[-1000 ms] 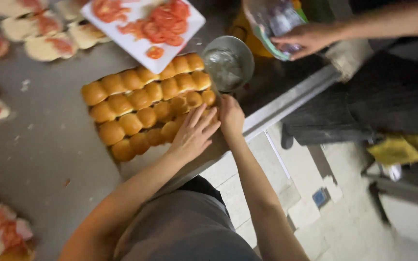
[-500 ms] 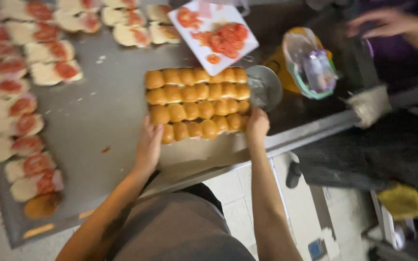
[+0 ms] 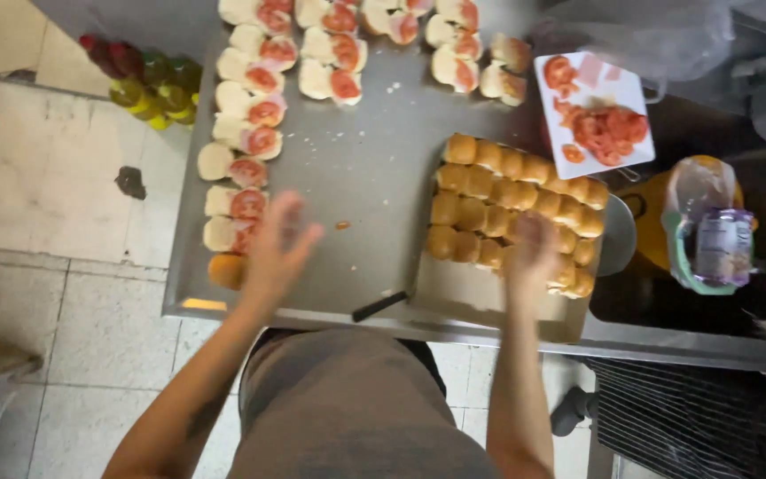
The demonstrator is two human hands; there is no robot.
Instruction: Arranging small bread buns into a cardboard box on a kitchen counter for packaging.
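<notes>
My left hand (image 3: 277,248) hovers blurred over the steel table (image 3: 374,177), fingers spread and holding nothing, beside a column of open bun halves topped with tomato slices (image 3: 246,168). My right hand (image 3: 532,257) lies blurred on the near edge of a slab of joined golden buns (image 3: 498,191), which sits on a brown sheet (image 3: 463,293). Motion blur hides whether this hand grips a bun. A dark-handled knife (image 3: 379,306) lies on the table between my hands.
A white board with tomato slices (image 3: 596,120) sits beyond the buns, and a metal bowl (image 3: 621,235) lies to their right. Further right stands a bagged container (image 3: 711,235). More topped bun halves (image 3: 356,44) fill the far side. Several bottles (image 3: 139,75) stand on the floor at left.
The view has swung left. My left hand has lifted off the bun slab and moved left toward the topped halves. My right hand stays on the slab's near edge.
</notes>
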